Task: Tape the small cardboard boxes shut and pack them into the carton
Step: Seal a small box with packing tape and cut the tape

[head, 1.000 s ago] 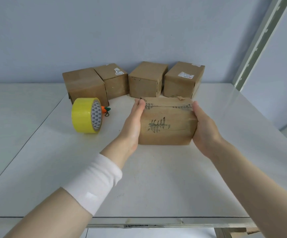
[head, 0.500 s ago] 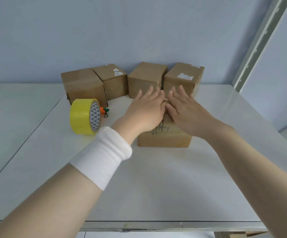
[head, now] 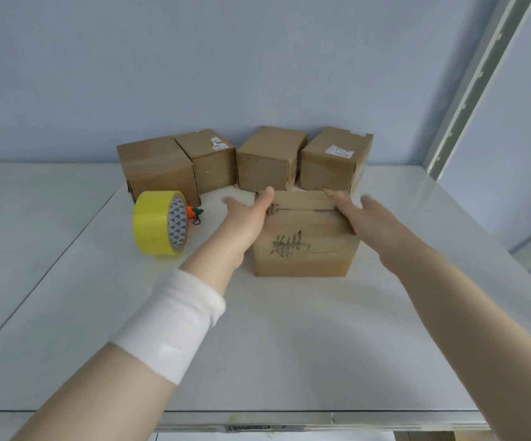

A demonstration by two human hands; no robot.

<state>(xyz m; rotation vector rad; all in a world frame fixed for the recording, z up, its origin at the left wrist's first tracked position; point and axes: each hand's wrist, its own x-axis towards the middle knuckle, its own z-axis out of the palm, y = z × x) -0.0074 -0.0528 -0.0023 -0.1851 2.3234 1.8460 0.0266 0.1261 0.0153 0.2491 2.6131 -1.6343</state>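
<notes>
Two hands are at the small box (head: 305,240) now, one on each side of its top. The left hand (head: 245,218) has straight fingers, a little apart, and they touch the left edge of the lid. The right hand (head: 372,221) has straight fingers too, lying on the right edge. No finger is curled round anything.

Half a second ago both hands lay flat side by side in the middle of the lid, so they have slid away from each other. I think that push was to make the flaps lie flat. The line where the flaps meet shows between the fingertips. I cannot tell if tape is on it yet.

The yellow tape roll (head: 159,222) stands just left of the left fingers, with a tiny orange carrot toy (head: 193,213) beside it. Four more boxes (head: 267,167) wait just past the fingertips. The big carton is not in view. I think taping comes next.
</notes>
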